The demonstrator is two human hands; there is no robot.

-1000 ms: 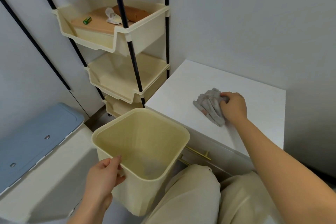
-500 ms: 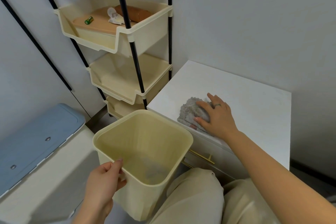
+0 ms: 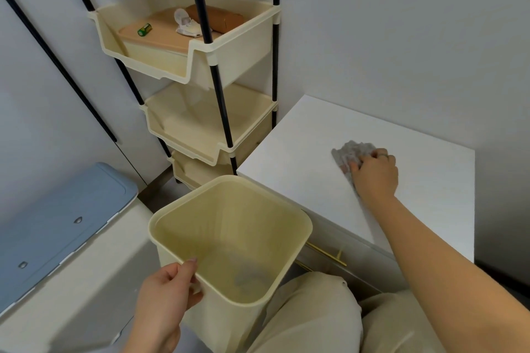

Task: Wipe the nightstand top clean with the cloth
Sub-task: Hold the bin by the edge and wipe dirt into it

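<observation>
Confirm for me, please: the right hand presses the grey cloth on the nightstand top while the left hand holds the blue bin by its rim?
Not quite: the head view shows the bin in the left hand is cream, not blue. The right hand does press the grey cloth on the nightstand top.

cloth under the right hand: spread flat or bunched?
Bunched. The grey cloth shows crumpled folds ahead of the right hand, which presses it onto the nightstand top. The part under the palm is hidden.

cream bin (image 3: 229,241), tiered shelf rack (image 3: 200,66), blue lid (image 3: 57,223)
</observation>
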